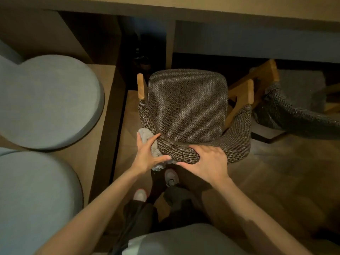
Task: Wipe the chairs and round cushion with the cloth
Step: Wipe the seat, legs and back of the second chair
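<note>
- Grey cloth (147, 137) bunched against the outer left curve of the chair (187, 105) back, gripped by left hand (147, 155).
- Right hand (206, 162) curled over the back's top edge, holding it.
- Loose tail dangling below the palm: likely to snag on coarse weave or slip out.
- Well apart at left, round cushion (49, 100); at right, 1 other chair (294, 107): easily skipped.

Bare forearms (103, 197); dark trousers (136, 216); grey shoes (171, 176); pale top (184, 240).
</note>
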Demonstrator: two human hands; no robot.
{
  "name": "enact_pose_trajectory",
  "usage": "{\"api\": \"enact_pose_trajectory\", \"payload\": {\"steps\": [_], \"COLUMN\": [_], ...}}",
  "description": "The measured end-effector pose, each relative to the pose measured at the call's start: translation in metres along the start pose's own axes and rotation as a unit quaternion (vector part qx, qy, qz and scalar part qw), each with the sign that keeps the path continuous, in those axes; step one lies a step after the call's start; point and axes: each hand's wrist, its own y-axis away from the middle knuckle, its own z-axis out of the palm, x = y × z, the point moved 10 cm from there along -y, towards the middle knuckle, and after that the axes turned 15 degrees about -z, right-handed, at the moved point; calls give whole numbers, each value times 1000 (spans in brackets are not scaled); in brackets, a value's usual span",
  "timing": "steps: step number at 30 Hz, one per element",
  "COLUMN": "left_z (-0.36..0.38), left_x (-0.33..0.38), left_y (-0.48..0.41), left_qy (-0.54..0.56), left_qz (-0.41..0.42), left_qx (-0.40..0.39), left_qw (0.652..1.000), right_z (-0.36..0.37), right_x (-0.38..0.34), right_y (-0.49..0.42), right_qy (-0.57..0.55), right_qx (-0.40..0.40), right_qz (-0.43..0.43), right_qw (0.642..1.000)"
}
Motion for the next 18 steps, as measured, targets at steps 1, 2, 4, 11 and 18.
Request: {"api": "enact_pose_trajectory", "payload": {"steps": [1,2,4,11,18], "left_z": [1,3,4,3,12], "left_x": [1,2,1,-2,14], "left_y": [-2,-5,-11,-26,-38], "left_qy": [29,56,81,68,54], "left_qz": [4,7,4,-12,-17], "left_qx": [-17,-38,-55,-73,-69], "left_qw": [999,998,995,995,996], "right_z": [-2,-3,-3,2,-5], "right_x": [-1,-2,-4,0,19], "right_y": [3,5,6,5,-4], "right_qy": [10,18,28,44,42], "right_qx": [28,49,70,75,20], "right_qz": [15,27,27,44,72], "right_qw": [999,998,997,995,996]}}
